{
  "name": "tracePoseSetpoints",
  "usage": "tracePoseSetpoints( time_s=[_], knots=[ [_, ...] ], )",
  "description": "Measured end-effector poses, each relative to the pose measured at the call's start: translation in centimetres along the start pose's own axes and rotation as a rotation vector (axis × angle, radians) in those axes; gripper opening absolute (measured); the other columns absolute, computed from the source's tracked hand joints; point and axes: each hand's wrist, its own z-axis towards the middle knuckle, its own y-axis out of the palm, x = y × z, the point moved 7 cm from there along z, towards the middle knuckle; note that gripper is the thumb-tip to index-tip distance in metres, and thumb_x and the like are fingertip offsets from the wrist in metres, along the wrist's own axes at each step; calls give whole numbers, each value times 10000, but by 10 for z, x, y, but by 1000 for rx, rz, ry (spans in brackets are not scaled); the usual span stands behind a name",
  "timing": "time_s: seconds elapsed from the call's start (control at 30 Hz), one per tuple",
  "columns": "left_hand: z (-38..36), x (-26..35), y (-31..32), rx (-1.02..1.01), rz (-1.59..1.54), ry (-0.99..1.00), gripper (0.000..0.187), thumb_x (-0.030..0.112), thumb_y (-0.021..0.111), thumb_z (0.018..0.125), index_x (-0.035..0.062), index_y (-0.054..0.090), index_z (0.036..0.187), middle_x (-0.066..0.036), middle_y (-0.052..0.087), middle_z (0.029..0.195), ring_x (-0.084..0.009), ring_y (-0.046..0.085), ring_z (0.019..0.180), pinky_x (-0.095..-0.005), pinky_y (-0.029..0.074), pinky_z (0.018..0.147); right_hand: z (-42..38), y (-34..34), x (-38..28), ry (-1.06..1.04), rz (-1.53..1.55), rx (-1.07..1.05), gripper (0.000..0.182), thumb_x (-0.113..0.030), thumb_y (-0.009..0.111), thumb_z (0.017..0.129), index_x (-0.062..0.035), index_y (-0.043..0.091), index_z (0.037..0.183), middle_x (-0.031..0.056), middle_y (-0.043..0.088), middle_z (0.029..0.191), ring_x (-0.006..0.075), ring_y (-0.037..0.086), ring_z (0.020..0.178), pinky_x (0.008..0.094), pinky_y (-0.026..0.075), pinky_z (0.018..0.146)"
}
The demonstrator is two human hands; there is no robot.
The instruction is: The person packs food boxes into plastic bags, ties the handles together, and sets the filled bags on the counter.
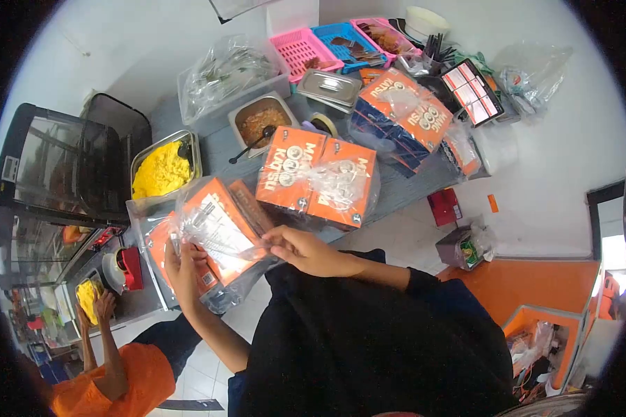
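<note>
Orange food boxes [215, 226] sit inside a clear plastic bag [233, 295] at the table's near edge, with a white paper slip lying on top. My right hand [306, 251] pinches the edge of this bag on the right side. On the left side, my left hand [182, 272] has its fingers closed on the bag's plastic. Just beyond my right hand stands a knotted bag of orange boxes [285, 170]. A tray of yellow food [161, 170] is behind my left hand.
More bagged boxes [405, 111], a tub of plastic bags [233, 80], a steel pan of sauce [261, 125] and coloured baskets [306, 55] crowd the table's back. A glass display case [55, 174] stands left. A co-worker in an orange shirt [129, 382] handles yellow food below it.
</note>
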Motion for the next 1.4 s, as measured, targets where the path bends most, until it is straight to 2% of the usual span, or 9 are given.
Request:
tracePoseSetpoints(
  time_s=[0.67, 0.8, 0.87, 0.93, 1.03, 1.13, 1.2, 1.33, 1.4],
  knots=[
    [-15, -3, -1, 43, -236, 54, 315, 218, 534, 939, -16, 502, 1148, -46, 582, 689, -120, 593, 603, -221, 494, 539, -12, 8, -1, -110, 51, -29, 272, -145, 551, 922, -27, 486, 1158, 39, 527, 771, 100, 500, 600, 246, 420, 578],
    [-21, 17, 2, 31, -158, 58, 272, 281, 517, 950, 26, 533, 1044, -51, 591, 731, -111, 582, 532, -223, 470, 436, -5, -7, -31, -315, -114, 137, 361, -217, 654, 856, -44, 512, 1139, 84, 520, 949, 159, 540, 802, 290, 447, 656],
    [-26, 16, -7, 6, -325, 33, 325, 297, 497, 957, 3, 523, 1093, -71, 592, 753, -128, 580, 502, -229, 458, 403, 6, -12, -54, -365, -264, 205, 594, -376, 739, 753, -42, 507, 1186, 127, 507, 1047, 254, 542, 922, 363, 448, 795],
    [-51, 90, -6, 102, -219, 70, 408, 327, 489, 958, -14, 525, 1179, -68, 570, 792, -112, 528, 461, -216, 411, 399, 22, -7, -92, -464, -412, 244, 655, -444, 742, 714, -47, 515, 1183, 145, 519, 1068, 280, 542, 988, 372, 441, 813],
    [-49, 117, -38, 118, -258, 47, 441, 328, 459, 966, -51, 492, 1189, -88, 546, 808, -141, 529, 427, -220, 406, 361, 58, 31, -110, -454, -420, 108, 539, -399, 674, 798, -55, 511, 1179, 149, 537, 1055, 268, 533, 1036, 379, 439, 825],
    [-53, 127, -53, 49, -387, 32, 444, 283, 425, 971, -96, 474, 1198, -80, 523, 786, -124, 484, 410, -199, 355, 325, 85, 60, -85, -53, -128, -297, 348, -303, 592, 883, -61, 514, 1120, 117, 548, 991, 242, 566, 958, 379, 456, 795],
    [-66, 133, -62, -4, -487, 38, 439, 255, 408, 973, -109, 452, 1213, -81, 522, 785, -126, 483, 415, -192, 351, 317, 82, 17, -133, -121, 36, 60, 181, -195, 538, 908, -60, 495, 1021, 54, 529, 854, 177, 576, 769, 322, 464, 663],
    [-78, 129, -56, -128, -326, 38, 425, 211, 414, 964, -86, 409, 1268, -125, 589, 897, -170, 613, 561, -231, 519, 529, 83, 7, -175, 20, 224, 103, 58, -107, 510, 916, -66, 484, 949, 7, 494, 682, 82, 552, 640, 247, 426, 502],
    [-67, 125, -25, -306, -251, 49, 444, 132, 539, 915, -55, 393, 1291, -131, 588, 1049, -209, 642, 897, -320, 538, 790, 84, 23, -180, -33, 83, 35, 94, -106, 521, 911, -69, 494, 993, 22, 523, 688, 78, 559, 663, 252, 426, 503]
  ],
)
